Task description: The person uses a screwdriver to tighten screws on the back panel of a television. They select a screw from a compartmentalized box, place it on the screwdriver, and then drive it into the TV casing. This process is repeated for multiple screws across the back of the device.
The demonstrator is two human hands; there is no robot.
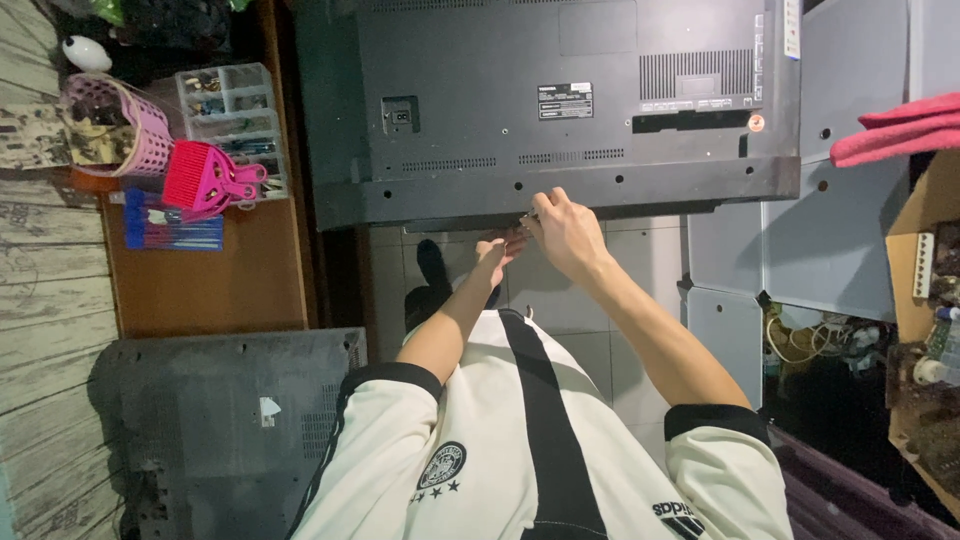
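Both hands are working at the near bottom edge of the flat television's grey back panel (pixel 560 100): right hand (pixel 565 232) is pinching a small metal part (pixel 527 219), left hand (pixel 497 250) is curling beneath it, grip unclear.

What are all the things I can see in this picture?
television: one, dark grey, back panel facing the camera, top middle.
back cover: one, grey, lower left.
basket: one, pink, upper left.
parts box: one, clear, beside the basket.
brush: one, pink, below the box.
board: one, brown, under the brush.
cloth: one, red, upper right.
cardboard box: one, brown, right edge.
left hand: under the television's lower edge.
right hand: at that edge, pinching something small I cannot make out.
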